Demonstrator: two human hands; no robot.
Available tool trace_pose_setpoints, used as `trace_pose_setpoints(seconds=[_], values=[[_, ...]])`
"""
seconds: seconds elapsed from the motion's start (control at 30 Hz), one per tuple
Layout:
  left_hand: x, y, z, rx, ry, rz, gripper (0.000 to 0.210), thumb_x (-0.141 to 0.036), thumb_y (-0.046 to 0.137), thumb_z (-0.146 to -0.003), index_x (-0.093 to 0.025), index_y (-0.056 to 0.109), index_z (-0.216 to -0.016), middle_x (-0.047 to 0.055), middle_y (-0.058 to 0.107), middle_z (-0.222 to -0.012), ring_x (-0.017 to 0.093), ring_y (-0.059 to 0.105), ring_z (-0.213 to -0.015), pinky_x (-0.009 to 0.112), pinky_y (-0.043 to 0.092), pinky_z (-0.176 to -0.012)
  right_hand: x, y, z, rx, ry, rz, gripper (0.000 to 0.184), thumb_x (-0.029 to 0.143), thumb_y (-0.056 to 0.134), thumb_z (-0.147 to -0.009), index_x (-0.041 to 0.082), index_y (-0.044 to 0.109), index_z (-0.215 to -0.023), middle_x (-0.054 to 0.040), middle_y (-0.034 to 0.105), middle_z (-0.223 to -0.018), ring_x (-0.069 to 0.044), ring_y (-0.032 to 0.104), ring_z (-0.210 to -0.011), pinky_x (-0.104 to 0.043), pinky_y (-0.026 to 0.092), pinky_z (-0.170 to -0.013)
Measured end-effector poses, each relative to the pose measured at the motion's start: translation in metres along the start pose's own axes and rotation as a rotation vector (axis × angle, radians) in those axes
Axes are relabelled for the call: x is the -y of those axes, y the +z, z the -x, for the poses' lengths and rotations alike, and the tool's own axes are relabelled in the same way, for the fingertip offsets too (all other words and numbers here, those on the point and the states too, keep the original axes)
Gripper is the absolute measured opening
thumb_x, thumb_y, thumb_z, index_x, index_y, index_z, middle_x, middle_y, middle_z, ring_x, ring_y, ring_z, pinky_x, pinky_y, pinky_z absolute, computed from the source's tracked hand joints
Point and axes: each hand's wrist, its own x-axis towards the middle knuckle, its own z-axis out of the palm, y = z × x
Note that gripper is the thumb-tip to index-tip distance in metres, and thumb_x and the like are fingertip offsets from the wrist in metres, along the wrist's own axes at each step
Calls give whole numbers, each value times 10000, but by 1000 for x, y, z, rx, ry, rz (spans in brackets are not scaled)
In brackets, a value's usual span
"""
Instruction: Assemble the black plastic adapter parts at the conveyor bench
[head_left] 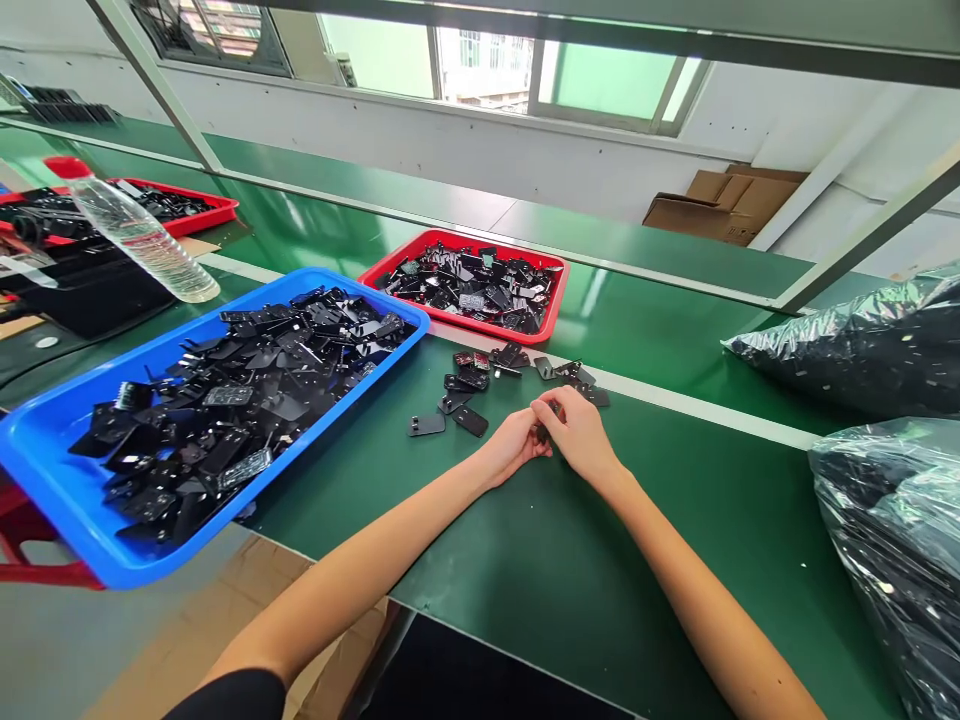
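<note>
My left hand (517, 447) and my right hand (576, 432) meet over the green table, fingers closed together around a small black plastic part (553, 410). Most of that part is hidden by the fingers. Just beyond the hands lie several loose flat black parts: one piece (471, 421) left of my left hand, another piece (427, 425) farther left, and a small cluster (574, 374) behind my right hand. A pile of parts (472, 370) lies between the hands and the red tray.
A large blue tray (330, 405) heaped with black parts juts over the table's left edge. Behind stands a red tray (556, 300) of similar parts. A water bottle (142, 235) leans at the left. Plastic bags (892, 560) of dark pieces lie at right, under a metal shelf frame.
</note>
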Motion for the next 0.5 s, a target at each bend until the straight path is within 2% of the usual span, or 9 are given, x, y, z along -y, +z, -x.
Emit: trace_pose_setpoints(seconds=[0.1, 0.2, 0.3, 0.37, 0.5], values=[[-1, -3, -2, 6, -20, 20, 144, -276, 566, -767, -134, 565, -790, -12, 504, -623, 61, 429, -477, 234, 420, -559, -4, -11, -2, 168, 34, -137, 273, 437, 532, -814, 189, 612, -896, -10, 563, -836, -108, 467, -599, -260, 400, -600], [-4, -5, -1, 26, -56, 40, 183, -310, 585, -776, -137, 576, -834, -12, 513, -635, 73, 467, -501, 264, 453, -616, -6, -20, -3, 208, 79, -204, 304, 454, 557, -786, 183, 623, -907, -6, 586, -813, -102, 455, -582, -248, 381, -569], [-7, -7, 0, 72, -87, 98, 243, -385, 555, -799, -144, 568, -826, 10, 557, -690, 97, 525, -543, 302, 472, -678, -9, -24, -4, 175, 147, -246, 347, 483, 560, -771, 168, 619, -905, 4, 584, -688, -115, 464, -556, -247, 358, -534], [-7, -7, 1, 110, -89, 116, 265, -402, 558, -797, -139, 569, -821, 42, 598, -778, 115, 565, -586, 318, 474, -711, -13, -25, -5, 109, 188, -267, 369, 496, 568, -757, 164, 620, -908, 15, 557, -605, -123, 463, -527, -249, 352, -515], [-5, -4, 4, 127, -49, 74, 255, -317, 660, -742, -127, 587, -894, 47, 612, -825, 109, 582, -608, 335, 468, -764, -16, -23, -5, 34, 262, -346, 380, 511, 586, -732, 164, 622, -883, 30, 528, -518, -125, 459, -460, -258, 370, -494]])
